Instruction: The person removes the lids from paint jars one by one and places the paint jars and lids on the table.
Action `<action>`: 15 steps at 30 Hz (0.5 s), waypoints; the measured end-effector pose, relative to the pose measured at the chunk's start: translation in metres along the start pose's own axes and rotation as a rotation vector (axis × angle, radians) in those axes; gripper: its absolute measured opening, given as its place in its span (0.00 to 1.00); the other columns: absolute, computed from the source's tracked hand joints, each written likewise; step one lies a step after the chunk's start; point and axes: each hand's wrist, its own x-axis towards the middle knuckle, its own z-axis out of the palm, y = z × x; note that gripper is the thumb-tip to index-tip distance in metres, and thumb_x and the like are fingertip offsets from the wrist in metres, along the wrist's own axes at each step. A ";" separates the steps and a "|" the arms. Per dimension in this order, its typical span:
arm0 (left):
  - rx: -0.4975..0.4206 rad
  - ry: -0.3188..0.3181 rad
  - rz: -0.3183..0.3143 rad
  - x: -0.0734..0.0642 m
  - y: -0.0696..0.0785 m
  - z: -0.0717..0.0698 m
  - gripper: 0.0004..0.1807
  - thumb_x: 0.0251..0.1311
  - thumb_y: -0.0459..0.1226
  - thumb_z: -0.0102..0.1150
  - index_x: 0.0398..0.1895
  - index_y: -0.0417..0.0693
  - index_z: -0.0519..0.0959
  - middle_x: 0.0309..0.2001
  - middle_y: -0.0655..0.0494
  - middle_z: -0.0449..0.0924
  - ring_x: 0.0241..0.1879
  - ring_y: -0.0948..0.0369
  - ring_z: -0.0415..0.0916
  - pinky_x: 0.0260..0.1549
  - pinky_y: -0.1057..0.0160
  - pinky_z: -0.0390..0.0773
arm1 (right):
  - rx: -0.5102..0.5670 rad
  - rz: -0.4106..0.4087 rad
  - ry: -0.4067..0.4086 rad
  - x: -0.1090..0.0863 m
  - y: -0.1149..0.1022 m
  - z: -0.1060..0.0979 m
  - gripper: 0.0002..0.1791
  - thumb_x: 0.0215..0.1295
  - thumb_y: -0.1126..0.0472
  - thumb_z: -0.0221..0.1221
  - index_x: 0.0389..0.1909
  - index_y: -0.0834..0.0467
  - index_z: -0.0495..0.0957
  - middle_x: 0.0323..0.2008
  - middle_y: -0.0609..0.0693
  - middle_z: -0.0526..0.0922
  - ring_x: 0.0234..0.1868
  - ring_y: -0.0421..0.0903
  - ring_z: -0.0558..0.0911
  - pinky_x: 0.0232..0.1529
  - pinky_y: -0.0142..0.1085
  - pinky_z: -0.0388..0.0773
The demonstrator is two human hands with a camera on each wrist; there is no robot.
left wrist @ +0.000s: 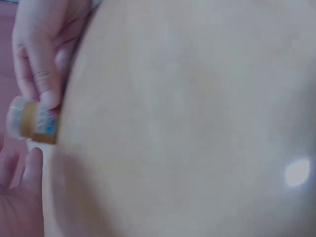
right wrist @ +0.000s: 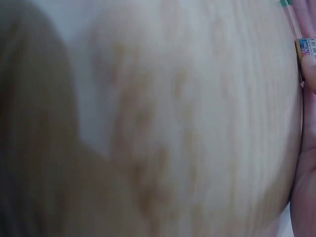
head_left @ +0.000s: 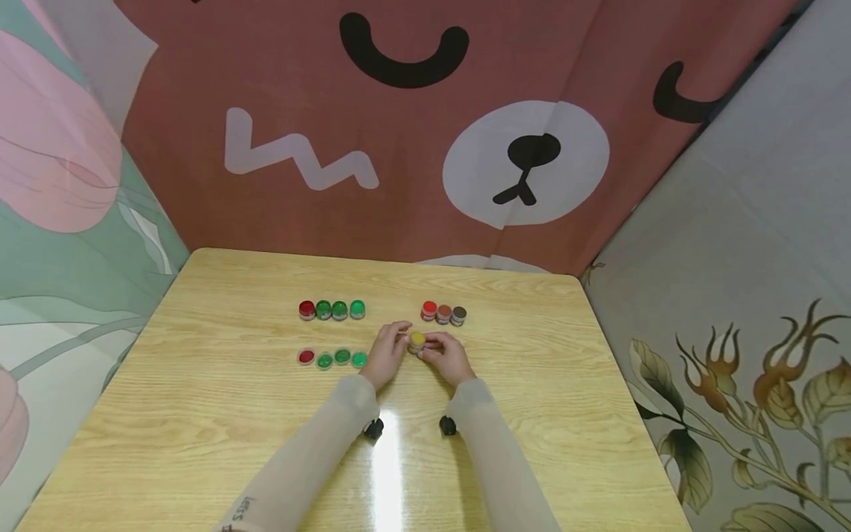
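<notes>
Above the middle of the table, a small paint jar (head_left: pixel 417 338) with yellow contents is pinched between the thumb and fingers of my right hand (head_left: pixel 450 358). The left wrist view shows the jar (left wrist: pixel 38 123) on its side in the picture, with a clear lid and a printed label. My left hand (head_left: pixel 387 356) is just beside it, its fingers extended and apart from the jar in the left wrist view. In the right wrist view only part of the right hand (right wrist: pixel 308 123) and the jar's label (right wrist: pixel 307 47) show at the edge.
Back left stands a row of jars (head_left: pixel 323 310), dark red and greens. In front of them lie flat, round lid-like pieces (head_left: pixel 324 361) in matching colours. Three jars (head_left: pixel 443 315), red, reddish brown and dark brown, stand back right. A patterned cloth (head_left: pixel 299 214) hangs behind the table (head_left: pixel 565 414).
</notes>
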 end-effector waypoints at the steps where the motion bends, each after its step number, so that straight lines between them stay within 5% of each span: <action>1: 0.020 0.007 0.016 0.003 0.001 -0.003 0.16 0.76 0.32 0.52 0.63 0.41 0.73 0.58 0.40 0.72 0.57 0.46 0.76 0.58 0.51 0.79 | 0.004 0.000 0.001 0.000 0.000 0.000 0.17 0.63 0.67 0.68 0.54 0.64 0.82 0.48 0.57 0.80 0.49 0.52 0.83 0.53 0.37 0.83; 5: 0.052 -0.010 0.068 0.013 0.008 -0.014 0.10 0.72 0.32 0.57 0.53 0.42 0.80 0.55 0.42 0.75 0.57 0.47 0.75 0.57 0.52 0.80 | 0.015 0.008 0.002 -0.002 -0.001 0.000 0.17 0.63 0.67 0.69 0.53 0.64 0.82 0.48 0.57 0.80 0.49 0.52 0.83 0.53 0.39 0.83; 15: 0.082 -0.194 0.092 0.020 0.014 -0.021 0.06 0.64 0.28 0.66 0.43 0.40 0.82 0.52 0.45 0.78 0.56 0.49 0.76 0.57 0.60 0.80 | 0.027 -0.025 -0.003 0.000 0.004 0.001 0.18 0.63 0.66 0.70 0.53 0.65 0.82 0.48 0.57 0.80 0.49 0.50 0.83 0.51 0.34 0.83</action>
